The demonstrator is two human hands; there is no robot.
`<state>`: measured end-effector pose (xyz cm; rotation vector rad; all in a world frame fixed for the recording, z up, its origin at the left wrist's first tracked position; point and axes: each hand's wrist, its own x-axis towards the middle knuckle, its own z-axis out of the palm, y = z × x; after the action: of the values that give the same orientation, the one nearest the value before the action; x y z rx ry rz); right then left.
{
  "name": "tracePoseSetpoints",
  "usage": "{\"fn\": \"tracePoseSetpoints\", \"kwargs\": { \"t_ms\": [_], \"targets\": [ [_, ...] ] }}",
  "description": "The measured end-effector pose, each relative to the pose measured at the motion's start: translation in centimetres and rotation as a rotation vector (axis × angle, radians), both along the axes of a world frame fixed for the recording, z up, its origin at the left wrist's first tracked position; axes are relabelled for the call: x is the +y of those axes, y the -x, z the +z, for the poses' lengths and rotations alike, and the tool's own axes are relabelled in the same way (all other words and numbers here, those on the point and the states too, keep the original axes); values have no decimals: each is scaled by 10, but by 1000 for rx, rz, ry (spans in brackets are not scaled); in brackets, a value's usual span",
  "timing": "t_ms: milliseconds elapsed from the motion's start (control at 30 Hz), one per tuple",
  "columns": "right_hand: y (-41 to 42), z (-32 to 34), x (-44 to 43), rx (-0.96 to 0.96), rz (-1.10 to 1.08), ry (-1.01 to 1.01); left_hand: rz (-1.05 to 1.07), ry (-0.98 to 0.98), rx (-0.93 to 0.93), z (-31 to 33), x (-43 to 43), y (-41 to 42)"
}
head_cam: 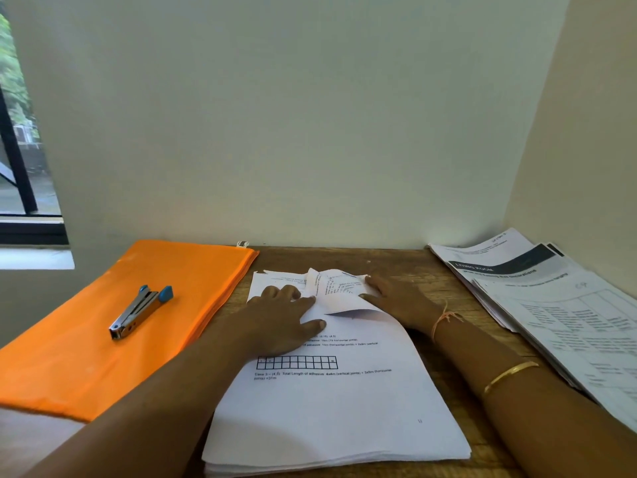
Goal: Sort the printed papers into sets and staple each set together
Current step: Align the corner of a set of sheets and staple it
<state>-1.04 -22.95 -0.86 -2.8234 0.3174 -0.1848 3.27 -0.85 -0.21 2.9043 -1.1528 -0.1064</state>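
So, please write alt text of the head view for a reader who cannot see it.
Two bare hands work on a stack of printed papers on a wooden desk: the left hand rests on it, the right hand touches a curled-up sheet at its far end. A stapler lies on an orange folder at left; another paper pile at right.
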Motion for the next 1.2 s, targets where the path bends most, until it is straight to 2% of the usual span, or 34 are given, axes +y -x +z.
{"fn": "tracePoseSetpoints", "kwargs": {
  "t_ms": [133,267,433,533,600,800,967,1033,1100,1200],
  "targets": [
    [1,0,2,-43,49,-20,2,-13,-8,-1,-1,-2],
    [-1,1,6,-305,21,-32,-2,-16,-8,-1,0,-2],
    [-4,11,13,-541,-136,-532,-3,-9,-16,-2,0,-3],
    [-3,12,9,-560,-193,-883,-4,-9,-12,-2,0,-3],
    [-1,14,6,-524,-196,-938,-5,-7,-8,-2,1,-3],
    [2,13,3,-545,-119,-948,-10,-6,-4,-3,1,-4],
    [14,26,27,-595,167,-905,-10,5,5,-3,1,-5],
    [17,27,36,-510,316,-768,-13,6,3,-3,1,-4],
    [18,23,41,-409,421,-499,-24,21,-2,-3,1,-3],
    [18,17,45,-315,459,-123,-23,55,4,-3,1,-2]
  ]
}}
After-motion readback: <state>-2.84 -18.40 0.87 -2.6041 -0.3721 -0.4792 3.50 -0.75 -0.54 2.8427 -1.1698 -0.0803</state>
